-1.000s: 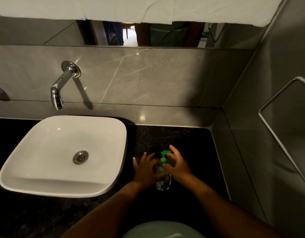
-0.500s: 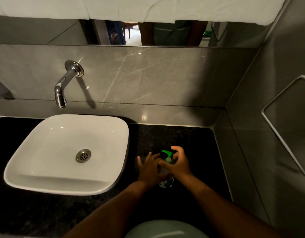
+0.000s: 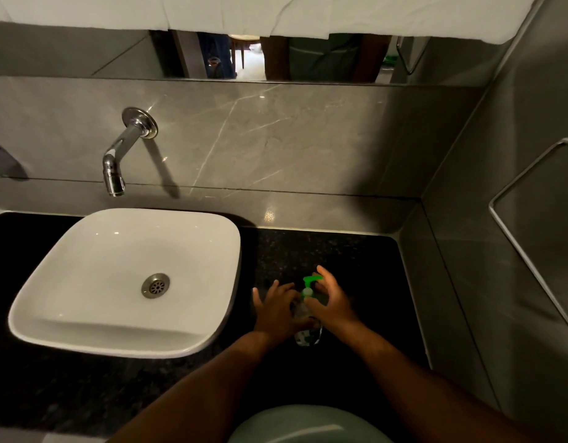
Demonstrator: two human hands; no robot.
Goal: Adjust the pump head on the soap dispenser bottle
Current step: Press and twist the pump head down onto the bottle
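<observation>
A clear soap dispenser bottle [image 3: 306, 334] stands on the black granite counter [image 3: 356, 260], right of the basin. Its green pump head [image 3: 309, 280] points to the right. My left hand [image 3: 277, 310] wraps the bottle's body from the left, fingers spread over its upper part. My right hand [image 3: 332, 298] curls around the pump's neck and collar from the right, thumb and fingers touching the green head. Most of the bottle is hidden behind both hands.
A white square basin [image 3: 84, 314] sits on the counter's left with a chrome wall tap [image 3: 116, 167] above it. Grey walls close in behind and on the right, where a metal towel rail [image 3: 513, 225] hangs. A mirror runs along the top.
The pump head's spout has turned from pointing left toward pointing right under my right hand. My left hand stays on the bottle. The view shifted slightly.
</observation>
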